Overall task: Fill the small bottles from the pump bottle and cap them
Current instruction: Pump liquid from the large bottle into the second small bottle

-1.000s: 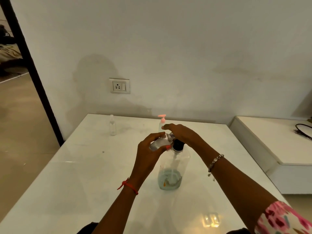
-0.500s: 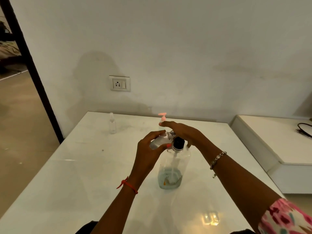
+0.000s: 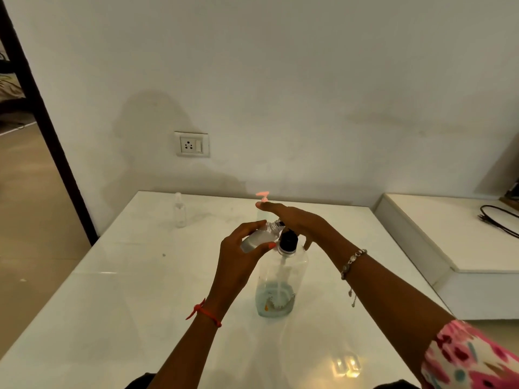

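- Change over the last second: the right hand (image 3: 293, 221) now lies flatter over the pump, its fingers reaching a little further left than before. The left hand (image 3: 241, 258) has the same hold as before, in the same place.
- Left hand: fingers and thumb curled round the small bottle (image 3: 257, 238), gripping its body. The bottle is held tilted, uncapped neck up and to the right, just beside the pump's spout and under the right palm.
- Small bottle contents: clear body; fill level cannot be told.
- Right hand: fingers straight and together, palm down, resting on top of the pump and holding nothing. The pump head itself is hidden beneath it.
- Pump bottle (image 3: 282, 279): upright on the table (image 3: 112, 318), between the two forearms. Clear body, black collar (image 3: 288, 243), dip tube visible inside. A shallow layer of bluish liquid lies at the bottom; the rest is empty.
- Wrists: red thread (image 3: 203, 314) on the left, beaded bracelet (image 3: 352, 261) on the right. Both forearms reach forward from the near edge.
- Second small bottle (image 3: 179, 210): upright near the table's far left corner, well apart from the hands, clear.
- Pink-topped bottle (image 3: 263, 195): at the far edge, mostly hidden behind the right hand.
- Surroundings: wall socket (image 3: 192, 144) above the table; a cable (image 3: 495, 220) on the ledge (image 3: 449, 237) to the right.
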